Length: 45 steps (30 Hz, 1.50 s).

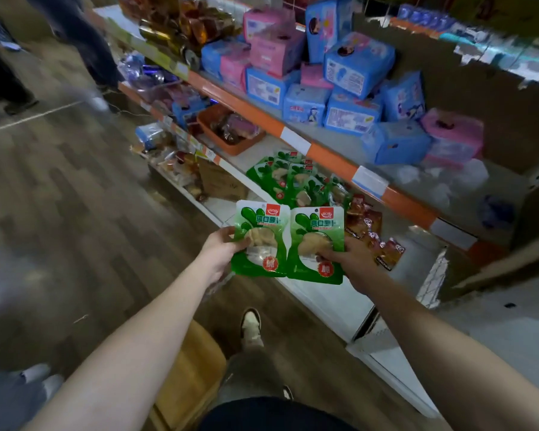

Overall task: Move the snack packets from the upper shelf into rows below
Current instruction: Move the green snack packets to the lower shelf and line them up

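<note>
- Left hand (220, 250): grip pinches a green packet (259, 241), in front of the pile (293, 181).
- Right hand (352, 259): grip pinches a second packet (316, 244), also before the pile.

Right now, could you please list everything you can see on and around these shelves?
held green packets: two, green and white, side by side above the lower shelf's front edge
shelved green packets: several overlapping, exact count unclear, green, on the lower shelf behind the held pair
brown packets: a few, brown and red, on the lower shelf right of the held pair
soft packs: many, blue and pink, piled on the upper shelf
tray: one, orange, further along the lower shelf
cardboard box: one, brown, left of the shelved green packets
left hand: grips the left held packet
right hand: grips the right held packet
</note>
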{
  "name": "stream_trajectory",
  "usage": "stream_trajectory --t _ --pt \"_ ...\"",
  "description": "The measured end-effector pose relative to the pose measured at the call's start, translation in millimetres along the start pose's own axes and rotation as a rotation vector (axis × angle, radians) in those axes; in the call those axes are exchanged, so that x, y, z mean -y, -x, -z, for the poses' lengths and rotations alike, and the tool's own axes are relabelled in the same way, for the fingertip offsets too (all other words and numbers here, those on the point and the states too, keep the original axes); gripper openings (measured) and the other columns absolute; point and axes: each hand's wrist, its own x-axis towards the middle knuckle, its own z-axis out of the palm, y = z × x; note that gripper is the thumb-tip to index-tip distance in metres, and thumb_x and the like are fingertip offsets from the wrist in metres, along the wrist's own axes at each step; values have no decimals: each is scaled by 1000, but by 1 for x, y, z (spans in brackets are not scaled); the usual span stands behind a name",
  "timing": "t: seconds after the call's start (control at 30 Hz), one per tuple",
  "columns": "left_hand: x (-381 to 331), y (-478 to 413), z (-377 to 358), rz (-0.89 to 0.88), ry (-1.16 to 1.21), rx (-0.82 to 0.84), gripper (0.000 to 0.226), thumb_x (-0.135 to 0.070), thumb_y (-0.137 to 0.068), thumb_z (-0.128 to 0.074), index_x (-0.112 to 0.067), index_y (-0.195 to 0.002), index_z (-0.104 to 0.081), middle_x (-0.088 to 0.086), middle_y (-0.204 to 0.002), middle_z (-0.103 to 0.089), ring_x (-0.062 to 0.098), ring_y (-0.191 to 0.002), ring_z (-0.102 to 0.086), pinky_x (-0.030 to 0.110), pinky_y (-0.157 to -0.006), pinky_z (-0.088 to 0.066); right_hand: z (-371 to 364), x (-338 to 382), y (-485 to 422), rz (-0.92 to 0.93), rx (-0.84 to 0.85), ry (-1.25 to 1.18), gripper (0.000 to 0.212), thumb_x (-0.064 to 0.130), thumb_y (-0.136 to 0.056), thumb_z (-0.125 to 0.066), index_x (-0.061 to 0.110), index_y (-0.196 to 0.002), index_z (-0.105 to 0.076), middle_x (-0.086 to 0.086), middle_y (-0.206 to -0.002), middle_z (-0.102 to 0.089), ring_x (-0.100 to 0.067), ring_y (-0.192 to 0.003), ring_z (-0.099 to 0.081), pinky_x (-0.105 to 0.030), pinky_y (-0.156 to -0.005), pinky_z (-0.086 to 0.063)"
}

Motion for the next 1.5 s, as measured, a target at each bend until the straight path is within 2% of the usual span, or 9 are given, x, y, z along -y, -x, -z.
stream_trajectory --t 0.17,0.37,0.53,0.8,0.93,1.1,1.27,1.4,1.5 --pt "-26 -71 -2 44 -34 90 37 -6 -83 -77 -8 -118 -64 15 -110 -73 28 -92 -74 36 -72 -61 -4 6 -52 -27 -46 -55 39 6 -79 -79 17 -115 -69 -9 -112 -74 -30 -105 -69 -52 -95 -53" --pt "-56 -167 -3 21 -186 203 34 -8 -85 -75 -5 -117 -66 17 -103 -74 33 -92 -73 51 -90 -57 -18 3 -128 -95 -136 -111 66 18 -66 -89 24 -126 -63 -1 -119 -71 -25 -111 -67 -51 -99 -51" --pt "-83 -233 1 8 -341 289 32 -14 -85 -76 -12 -115 -68 11 -108 -73 28 -95 -73 47 -91 -57 -43 26 -160 -95 -264 -124 39 5 -80 -77 27 -109 -65 -3 -113 -72 -23 -106 -67 -47 -97 -54" --pt "-102 -285 -18 20 -385 370 41 -9 -85 -75 -14 -123 -59 12 -112 -71 27 -97 -71 42 -90 -58 -43 22 -188 -46 -370 -175 47 -3 -81 -73 15 -123 -63 -10 -119 -69 -31 -110 -65 -55 -97 -52" --pt "-86 -294 -23 68 -295 382 40 -5 -85 -74 -10 -123 -61 13 -114 -71 29 -100 -72 45 -91 -58 -43 12 -190 -22 -351 -199 53 -9 -83 -68 10 -130 -58 -7 -119 -68 -26 -109 -64 -43 -90 -56" --pt "-56 -321 -16 122 -305 444 39 0 -85 -71 -9 -123 -61 16 -112 -72 31 -100 -72 45 -92 -57 -54 -28 -205 -68 -410 -193 53 -10 -76 -75 27 -113 -65 -7 -115 -71 -27 -108 -66 -51 -92 -56" --pt "-5 -377 12 175 -374 521 33 1 -84 -73 -4 -115 -63 21 -110 -72 32 -96 -72 39 -80 -59 -89 -108 -247 -192 -511 -121 65 33 -48 -93 25 -108 -69 -9 -106 -75 -30 -99 -71 -53 -89 -57" --pt "43 -418 37 221 -447 565 31 -3 -83 -75 -14 -110 -64 13 -104 -74 26 -93 -72 35 -72 -59 -126 -164 -276 -199 -549 -175 40 2 -71 -84 15 -106 -68 -9 -101 -75 -25 -90 -73 -47 -85 -59" --pt "84 -452 51 216 -470 587 33 -5 -83 -76 -17 -111 -64 13 -107 -72 26 -95 -72 35 -72 -59 -143 -204 -300 -193 -542 -252 34 -2 -76 -79 14 -105 -69 -12 -101 -75 -25 -86 -75 -38 -75 -62"
